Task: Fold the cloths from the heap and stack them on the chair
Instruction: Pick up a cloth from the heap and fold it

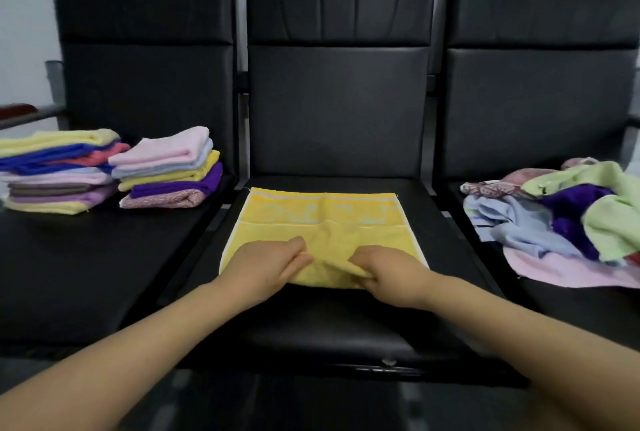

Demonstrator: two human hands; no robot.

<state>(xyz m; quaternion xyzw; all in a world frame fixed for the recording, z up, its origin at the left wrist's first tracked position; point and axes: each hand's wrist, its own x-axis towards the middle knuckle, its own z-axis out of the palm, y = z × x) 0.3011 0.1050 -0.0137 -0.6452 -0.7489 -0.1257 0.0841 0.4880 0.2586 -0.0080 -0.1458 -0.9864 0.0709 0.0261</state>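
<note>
A yellow towel [325,233] is spread on the middle chair [337,112], its near edge pinched by the left hand [266,266] and the right hand [389,273], fingertips tucked under the fabric and hidden. On the left chair [104,257] two stacks [107,171] of folded cloths are seen (the far-left one cut off by the frame). The heap [568,219] on the right chair [540,101] is likewise cut off; the towel's woven lettering cannot be read.
</note>
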